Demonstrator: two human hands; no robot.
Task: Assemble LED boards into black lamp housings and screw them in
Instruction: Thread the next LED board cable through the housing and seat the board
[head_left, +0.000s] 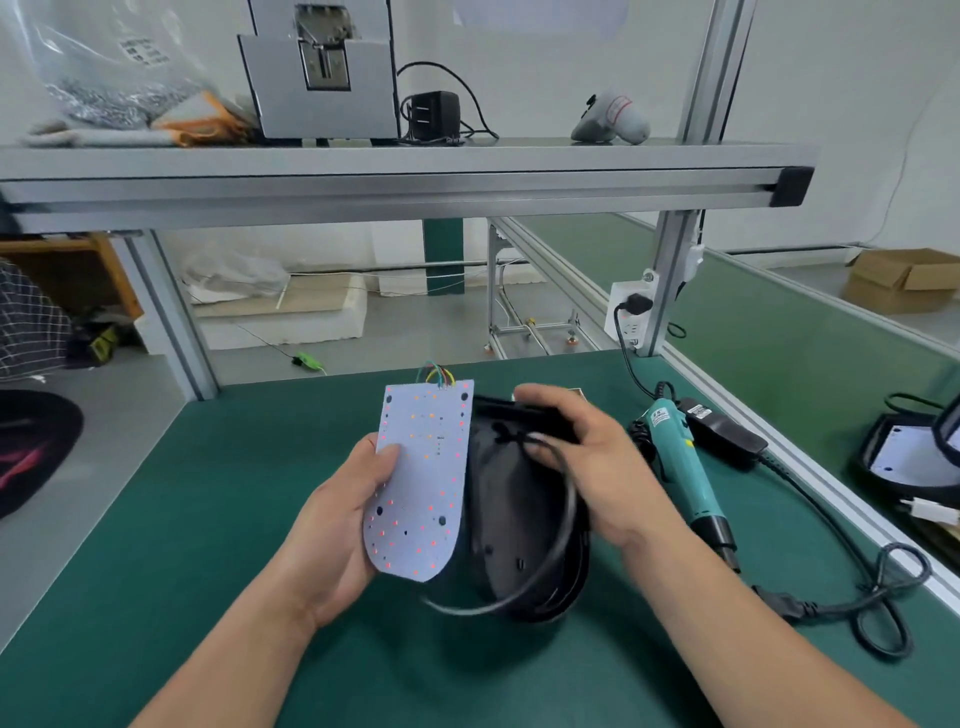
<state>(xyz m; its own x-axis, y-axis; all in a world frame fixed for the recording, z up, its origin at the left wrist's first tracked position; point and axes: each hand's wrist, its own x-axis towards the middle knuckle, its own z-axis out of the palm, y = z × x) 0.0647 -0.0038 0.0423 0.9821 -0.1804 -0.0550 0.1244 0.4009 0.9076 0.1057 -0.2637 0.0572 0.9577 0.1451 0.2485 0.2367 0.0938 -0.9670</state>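
Observation:
My left hand (340, 512) holds a white LED board (423, 467) by its left edge, thumb on its face; the board stands tilted, with coloured wires at its top. Just to its right lies a black lamp housing (511, 525) on the green table (260, 493). My right hand (587, 462) grips the housing's upper right rim, fingers curled over its top edge. A black cable (550, 551) loops across the housing and under my right hand.
A teal electric screwdriver (680, 462) lies to the right of the housing, with a black power adapter (724, 431) and coiled cord (883, 587) beyond. Another housing with a board (904, 457) sits at far right. A metal shelf (395, 176) runs overhead.

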